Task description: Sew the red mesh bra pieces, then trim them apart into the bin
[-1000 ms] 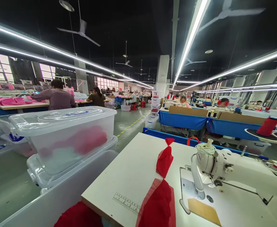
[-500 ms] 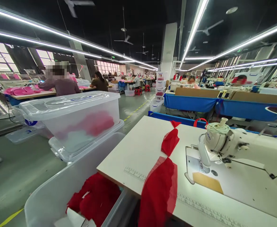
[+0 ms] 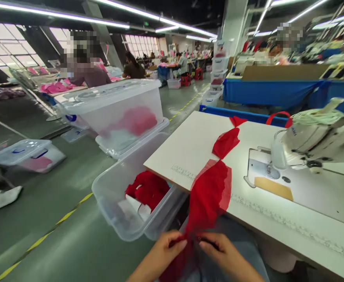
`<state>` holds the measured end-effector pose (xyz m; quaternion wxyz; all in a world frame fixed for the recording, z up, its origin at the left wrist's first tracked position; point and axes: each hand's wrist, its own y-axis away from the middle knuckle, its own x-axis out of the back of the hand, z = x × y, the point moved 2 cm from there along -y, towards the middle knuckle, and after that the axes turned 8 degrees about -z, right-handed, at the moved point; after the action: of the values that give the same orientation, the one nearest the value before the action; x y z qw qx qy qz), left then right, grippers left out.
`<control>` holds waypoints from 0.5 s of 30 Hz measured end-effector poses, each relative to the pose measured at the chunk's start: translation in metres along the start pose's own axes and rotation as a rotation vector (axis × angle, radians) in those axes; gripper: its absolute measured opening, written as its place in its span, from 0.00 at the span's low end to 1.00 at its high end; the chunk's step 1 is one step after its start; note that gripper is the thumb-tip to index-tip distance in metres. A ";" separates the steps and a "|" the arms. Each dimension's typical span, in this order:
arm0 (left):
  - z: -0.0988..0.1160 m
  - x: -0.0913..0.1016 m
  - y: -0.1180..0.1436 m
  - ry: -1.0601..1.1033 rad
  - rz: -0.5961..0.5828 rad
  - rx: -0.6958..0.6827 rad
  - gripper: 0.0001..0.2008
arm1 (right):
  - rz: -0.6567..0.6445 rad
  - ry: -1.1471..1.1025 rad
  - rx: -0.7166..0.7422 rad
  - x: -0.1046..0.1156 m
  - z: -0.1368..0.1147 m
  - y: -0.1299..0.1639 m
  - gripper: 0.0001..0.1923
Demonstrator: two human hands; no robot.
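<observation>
A chain of red fabric pieces (image 3: 209, 192) runs down the white sewing table and over its front edge towards my lap. Its pieces are joined at narrow points. My left hand (image 3: 168, 250) pinches the red fabric between thumb and fingers, just below the table edge. Close beside it, my right hand (image 3: 220, 252) is closed around a small dark tool (image 3: 200, 239), which is blurred and partly hidden by the fingers. Its tip meets the fabric between both hands. More red fabric hangs below my left hand.
A white sewing machine (image 3: 315, 141) stands on the table (image 3: 174, 152) at right. Left of the table, an open plastic bin (image 3: 110, 207) holds red fabric. Behind it are lidded clear bins (image 3: 110, 117). Other people sit at machines farther back.
The view has tilted down and turned left. Both my hands have come into sight at the bottom, closed at the red fabric. The fabric chain still lies across the table.
</observation>
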<state>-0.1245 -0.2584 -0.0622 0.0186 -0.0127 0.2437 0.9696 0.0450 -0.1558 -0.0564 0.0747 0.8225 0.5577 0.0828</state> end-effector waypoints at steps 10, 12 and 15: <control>0.006 -0.013 0.021 0.093 0.029 0.025 0.20 | 0.011 -0.078 -0.129 0.005 0.007 0.008 0.29; 0.006 -0.014 0.023 0.093 0.032 0.009 0.18 | 0.029 -0.065 -0.150 0.005 0.011 0.009 0.29; 0.007 -0.015 0.024 0.054 0.028 -0.033 0.15 | 0.012 -0.066 -0.135 0.003 0.012 0.006 0.29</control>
<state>-0.1104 -0.2768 -0.0441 -0.0020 -0.0358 0.2282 0.9730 0.0540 -0.1558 -0.0670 0.1480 0.8212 0.5431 0.0936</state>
